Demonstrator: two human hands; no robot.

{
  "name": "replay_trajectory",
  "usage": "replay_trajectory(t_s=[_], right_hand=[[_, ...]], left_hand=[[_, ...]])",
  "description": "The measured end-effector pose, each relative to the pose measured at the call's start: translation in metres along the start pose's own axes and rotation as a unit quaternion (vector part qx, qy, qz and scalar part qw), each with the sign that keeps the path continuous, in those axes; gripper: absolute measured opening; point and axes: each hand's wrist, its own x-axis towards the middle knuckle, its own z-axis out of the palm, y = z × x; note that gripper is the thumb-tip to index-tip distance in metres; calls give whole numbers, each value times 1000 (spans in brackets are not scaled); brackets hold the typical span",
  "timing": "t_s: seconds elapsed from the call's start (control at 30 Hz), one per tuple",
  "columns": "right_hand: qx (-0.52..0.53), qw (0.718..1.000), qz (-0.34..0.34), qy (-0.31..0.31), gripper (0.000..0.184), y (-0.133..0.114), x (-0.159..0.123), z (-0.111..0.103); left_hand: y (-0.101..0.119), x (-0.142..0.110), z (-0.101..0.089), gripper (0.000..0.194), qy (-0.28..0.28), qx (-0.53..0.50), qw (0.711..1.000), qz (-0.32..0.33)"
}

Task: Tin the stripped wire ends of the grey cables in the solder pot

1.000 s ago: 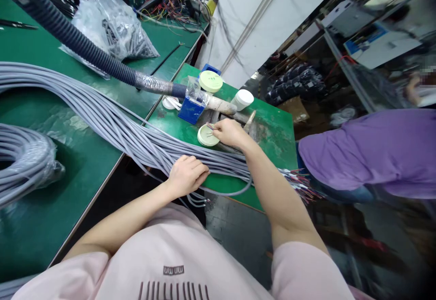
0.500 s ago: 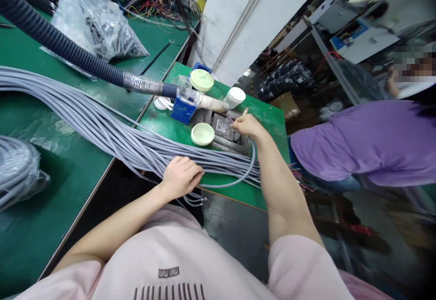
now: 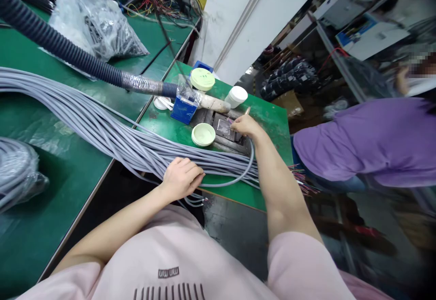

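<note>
Left hand rests flat on the heavy, flexible grey cable bundle, not gripping, easiest held mid-length. Right hand pinches delicate fine wire ends above a metal mold.

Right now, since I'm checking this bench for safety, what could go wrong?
The grey cable bundle crosses the bench edge under the left hand, so it might slide if released. The coloured wire ends past the right forearm sit close to a co-worker's purple shirt and could snag.
</note>
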Motion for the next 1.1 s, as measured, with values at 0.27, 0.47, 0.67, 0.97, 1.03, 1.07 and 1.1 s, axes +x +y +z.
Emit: replay_trajectory(t_s=[0.27, 0.47, 0.67, 0.97, 1.03, 1.07, 1.1], right_hand=[[78, 994, -79, 10, 21, -5, -38, -23], [140, 976, -158, -47, 26, -36, -80, -24], [-46, 974, -220, -27, 22, -77, -85, -9], [-207, 955, -211, -26, 20, -104, -81, 11], [-210, 955, -208, -23, 20, -103, -82, 8], [-207, 955, -210, -20, 19, -101, -82, 5], [-199, 956, -214, -15, 19, -98, -83, 1]], left_hand=[[1, 1, -1, 8, 9, 0, 1000, 5], [1, 1, 0, 10, 7, 5, 1000, 6], [1, 1, -1, 14, -5, 15, 1000, 4], [1, 1, -2, 16, -3, 18, 1000, 7], [0, 1, -2, 17, -4, 18, 1000, 7], [0, 1, -2, 17, -3, 17, 1000, 8], [0, 1, -2, 16, -2, 16, 1000, 8]])
